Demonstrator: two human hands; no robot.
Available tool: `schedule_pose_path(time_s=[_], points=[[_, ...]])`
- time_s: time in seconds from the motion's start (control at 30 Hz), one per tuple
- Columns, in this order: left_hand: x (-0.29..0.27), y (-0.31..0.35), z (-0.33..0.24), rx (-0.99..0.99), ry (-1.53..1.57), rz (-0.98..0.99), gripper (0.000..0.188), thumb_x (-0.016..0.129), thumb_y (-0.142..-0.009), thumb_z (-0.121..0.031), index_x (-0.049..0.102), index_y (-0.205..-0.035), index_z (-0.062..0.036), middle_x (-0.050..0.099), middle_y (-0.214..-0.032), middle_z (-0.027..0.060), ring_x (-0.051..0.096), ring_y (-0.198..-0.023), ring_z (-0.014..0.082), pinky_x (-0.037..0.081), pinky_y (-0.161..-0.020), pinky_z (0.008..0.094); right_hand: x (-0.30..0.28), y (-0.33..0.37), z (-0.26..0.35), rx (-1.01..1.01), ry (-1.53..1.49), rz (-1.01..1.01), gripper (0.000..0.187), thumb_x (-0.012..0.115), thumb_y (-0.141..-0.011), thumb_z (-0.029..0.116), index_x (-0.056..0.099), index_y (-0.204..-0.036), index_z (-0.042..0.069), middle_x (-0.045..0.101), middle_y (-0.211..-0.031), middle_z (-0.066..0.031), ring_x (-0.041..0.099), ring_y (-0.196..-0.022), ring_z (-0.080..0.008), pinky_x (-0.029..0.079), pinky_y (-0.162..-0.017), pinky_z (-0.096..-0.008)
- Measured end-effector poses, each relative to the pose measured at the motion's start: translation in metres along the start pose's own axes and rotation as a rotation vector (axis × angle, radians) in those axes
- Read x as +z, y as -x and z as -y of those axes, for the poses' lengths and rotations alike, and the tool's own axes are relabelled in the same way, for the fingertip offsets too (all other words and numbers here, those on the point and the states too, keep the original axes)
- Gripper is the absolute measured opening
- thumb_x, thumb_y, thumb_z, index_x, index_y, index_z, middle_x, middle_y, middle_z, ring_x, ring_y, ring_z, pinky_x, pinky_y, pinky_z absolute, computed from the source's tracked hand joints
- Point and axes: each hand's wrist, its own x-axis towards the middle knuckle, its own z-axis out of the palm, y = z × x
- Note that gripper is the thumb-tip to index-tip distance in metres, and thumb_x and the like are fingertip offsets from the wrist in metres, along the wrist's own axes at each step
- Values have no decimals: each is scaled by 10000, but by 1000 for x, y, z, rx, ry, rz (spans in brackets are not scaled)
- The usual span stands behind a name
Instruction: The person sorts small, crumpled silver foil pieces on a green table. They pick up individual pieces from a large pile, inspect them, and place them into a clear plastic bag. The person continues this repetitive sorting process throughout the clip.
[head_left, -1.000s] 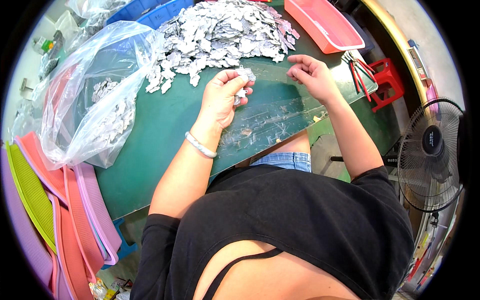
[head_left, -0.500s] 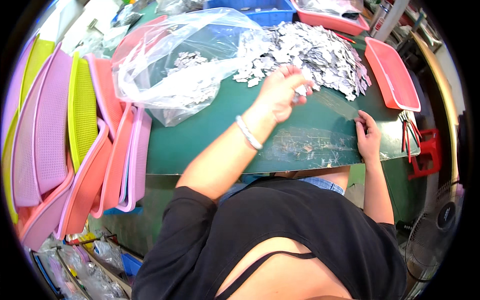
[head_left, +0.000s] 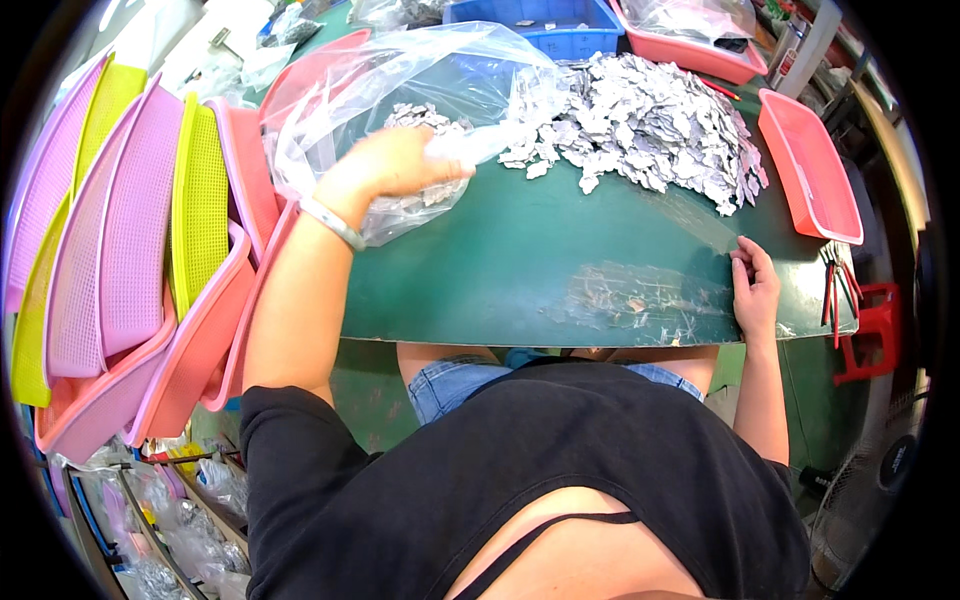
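My left hand (head_left: 395,163), with a pale bangle on the wrist, is over the mouth of a clear plastic bag (head_left: 455,70). Its fingers are smeared by motion, so whether they hold anything is hidden. Inside the bag lie small grey-white flat pieces (head_left: 420,117). To the right of the bag spreads a large heap of similar flat irregular pieces (head_left: 660,125). My right hand (head_left: 757,287) rests at the near right edge of the green table (head_left: 480,280), fingers loosely bent, thumb apart, and nothing seen in it.
Stacked purple, green and pink plastic baskets (head_left: 140,220) stand at the left. A pink tray (head_left: 812,170) lies at the right, near red-handled pliers (head_left: 836,280). At the back are a blue bin (head_left: 540,28) and another pink tray (head_left: 690,52). A red stool (head_left: 872,330) stands beyond the table.
My left hand has swung left from in front of the heap to the bag. Its fingers held small pieces before. The whole view has shifted slightly; my right hand stays at the table edge.
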Motion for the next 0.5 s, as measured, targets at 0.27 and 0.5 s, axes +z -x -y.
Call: schedule_pose_path(time_s=[0.27, 0.5], points=[[68, 48, -41, 79, -131, 23, 152, 485, -745, -88, 530, -860, 0, 606, -740, 191, 604, -722, 340, 473, -622, 431, -1, 1, -2, -8, 4, 15, 268, 521, -802, -16, 547, -1067, 11, 579, -865, -60, 544, -761, -105, 436, -682, -219], [92, 56, -49, 146, -22, -56, 144, 456, -742, -68, 491, -869, -10, 571, -705, 178, 576, -671, 354, 449, -570, 444, 1, 0, -4, -12, 12, 22, 257, 519, -817, -4, 540, -1072, 4, 582, -886, -58, 536, -773, -96, 427, -693, -213]])
